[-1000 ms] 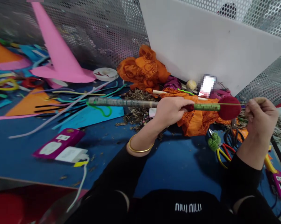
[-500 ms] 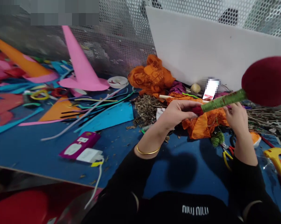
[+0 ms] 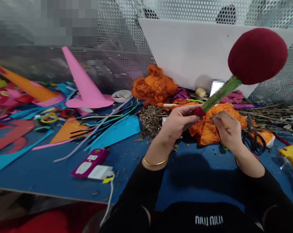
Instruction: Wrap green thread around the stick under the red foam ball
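At the near edge, black sleeves lead out over the blue table (image 3: pixel 51 168), a gold bangle (image 3: pixel 156 161) on the left wrist. The left hand (image 3: pixel 178 121) has thumb and fingertips pinched shut around the lower end of a green-wrapped stick (image 3: pixel 218 95), just where a short dark red patch shows. The stick rises tilted up and to the right, carrying a dark red ball (image 3: pixel 257 55) on its far end, held clear of the table. The right hand (image 3: pixel 225 129) sits just beside the grip, fingers curled and pressed together; whether they pinch a thread or anything else cannot be told.

Judged from this, the ball is already mounted and the visible stretch of stick is covered in green; only the red end at the left fingers looks uncovered.

Beneath the hands lies crumpled orange cloth (image 3: pixel 205 139), with scissors (image 3: pixel 252 136) and a yellow glue gun (image 3: pixel 291 155) to the right and a purple power strip (image 3: pixel 90 160) to the left. Farther back lie dried plant scraps (image 3: pixel 152 118), a pink paper cone (image 3: pixel 84 85) and a leaning white board (image 3: pixel 185 55).
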Tool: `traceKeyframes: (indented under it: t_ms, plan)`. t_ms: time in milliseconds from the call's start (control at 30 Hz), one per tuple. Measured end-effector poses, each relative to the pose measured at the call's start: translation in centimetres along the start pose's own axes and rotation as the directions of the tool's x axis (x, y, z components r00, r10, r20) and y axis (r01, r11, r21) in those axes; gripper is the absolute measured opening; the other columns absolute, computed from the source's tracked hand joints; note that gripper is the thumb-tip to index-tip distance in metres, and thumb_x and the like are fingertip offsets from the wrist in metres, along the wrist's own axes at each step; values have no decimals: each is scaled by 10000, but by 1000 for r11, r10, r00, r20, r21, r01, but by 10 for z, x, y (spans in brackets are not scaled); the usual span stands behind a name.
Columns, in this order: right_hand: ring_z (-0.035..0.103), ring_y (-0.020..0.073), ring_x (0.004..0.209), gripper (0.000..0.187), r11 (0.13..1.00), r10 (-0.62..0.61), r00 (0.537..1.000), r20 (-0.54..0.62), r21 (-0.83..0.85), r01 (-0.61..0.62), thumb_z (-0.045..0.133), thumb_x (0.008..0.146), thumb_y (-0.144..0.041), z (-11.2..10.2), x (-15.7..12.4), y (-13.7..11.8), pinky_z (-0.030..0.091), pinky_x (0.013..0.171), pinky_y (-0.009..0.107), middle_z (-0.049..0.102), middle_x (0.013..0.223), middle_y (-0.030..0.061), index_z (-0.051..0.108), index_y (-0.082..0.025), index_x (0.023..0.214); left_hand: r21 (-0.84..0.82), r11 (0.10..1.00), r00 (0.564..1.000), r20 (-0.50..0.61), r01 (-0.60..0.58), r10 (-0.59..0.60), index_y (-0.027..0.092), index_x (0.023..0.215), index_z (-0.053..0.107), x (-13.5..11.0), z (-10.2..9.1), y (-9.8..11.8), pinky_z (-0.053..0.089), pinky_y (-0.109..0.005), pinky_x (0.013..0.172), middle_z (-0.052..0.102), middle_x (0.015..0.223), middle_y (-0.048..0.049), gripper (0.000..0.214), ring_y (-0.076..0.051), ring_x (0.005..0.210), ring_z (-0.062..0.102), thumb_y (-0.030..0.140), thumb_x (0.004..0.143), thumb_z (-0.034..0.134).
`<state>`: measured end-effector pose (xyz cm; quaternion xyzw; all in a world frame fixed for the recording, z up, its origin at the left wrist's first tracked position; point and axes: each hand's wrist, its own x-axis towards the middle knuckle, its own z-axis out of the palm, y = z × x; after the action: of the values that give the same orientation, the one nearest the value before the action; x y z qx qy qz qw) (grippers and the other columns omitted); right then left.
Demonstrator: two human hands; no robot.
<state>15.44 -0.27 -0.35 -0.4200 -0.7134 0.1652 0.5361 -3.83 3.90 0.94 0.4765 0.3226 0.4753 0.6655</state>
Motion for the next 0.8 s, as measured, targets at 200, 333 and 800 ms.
traceKeyframes:
  t_ms: [200,333,800]
  plan:
    - [711,246,938,322,920,-70,990,-124,376,113,553,996,-448,11,-9,-1,580,912,472,702,882,63,670,-262,760,-29,999,999,18,46,-46,221,989,841,7,0,-12,509,-212,667,803,926,-12,435,-91,719,660,177,560,900]
    - [532,152,567,442,787,73,992,-107,617,9,611,959,-515,23,-8,3,540,671,363,509,584,-8,544,-234,625,46,999,1000,28,13,-15,190,1009,830,9,5,-21,545,-241,724,811,976,-40,433,-138,817,705,185,580,888]
    - [343,90,527,474,826,327,922,-208,538,-172,663,936,-529,23,-14,-27,284,480,252,411,583,-42,465,-221,636,249,950,981,0,-186,192,132,963,782,12,19,-40,583,-398,995,805,1018,-86,283,-234,1009,746,264,713,794]
